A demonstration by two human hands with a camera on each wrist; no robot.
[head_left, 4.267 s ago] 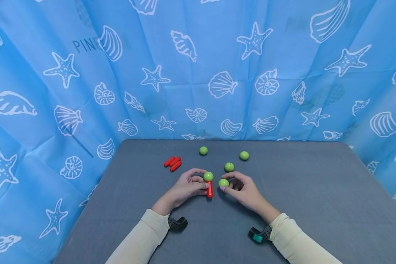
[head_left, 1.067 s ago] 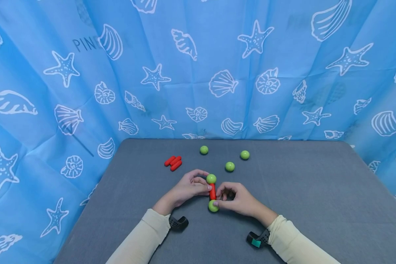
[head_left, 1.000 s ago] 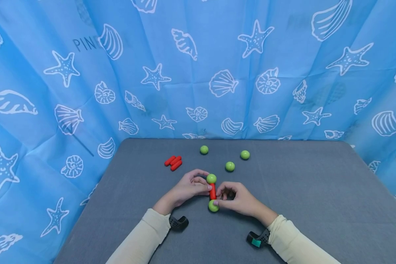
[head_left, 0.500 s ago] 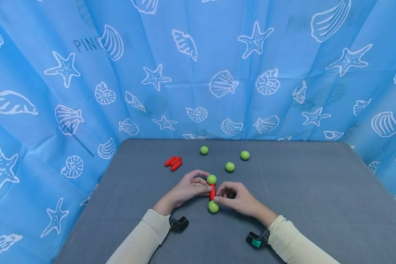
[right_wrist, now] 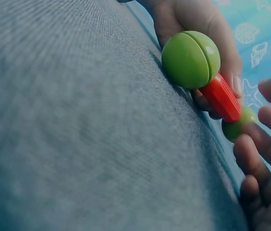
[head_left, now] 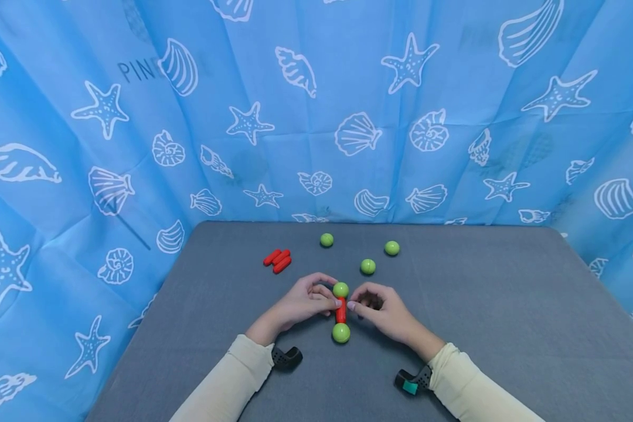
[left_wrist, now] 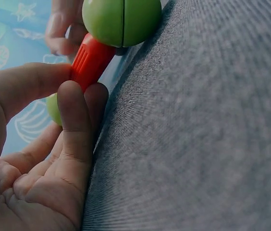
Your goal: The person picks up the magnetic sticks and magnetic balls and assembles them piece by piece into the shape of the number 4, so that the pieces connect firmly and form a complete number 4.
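On the grey table, a red ridged rod (head_left: 340, 315) has a green ball at each end. The near ball (head_left: 340, 333) shows a groove in both wrist views; the far ball (head_left: 340, 289) sits by the left index finger. My left hand (head_left: 302, 305) pinches the rod between thumb and fingers, plainly seen in the left wrist view on the red rod (left_wrist: 90, 62). Just right of the rod, my right hand (head_left: 385, 310) has its fingers loosely bent with nothing between them. In the right wrist view its fingertips overlap the far ball (right_wrist: 236, 125); whether they touch it I cannot tell.
Several short red rods (head_left: 278, 261) lie together at the back left. Three loose green balls, a left one (head_left: 326, 240), a middle one (head_left: 367, 266) and a right one (head_left: 392, 248), are beyond the hands. A blue shell-patterned curtain (head_left: 316, 117) hangs behind the table.
Earlier, my right hand brought a green ball to the rod's near end and held it there. It has since let go and moved up and right. My left hand has kept its pinch.
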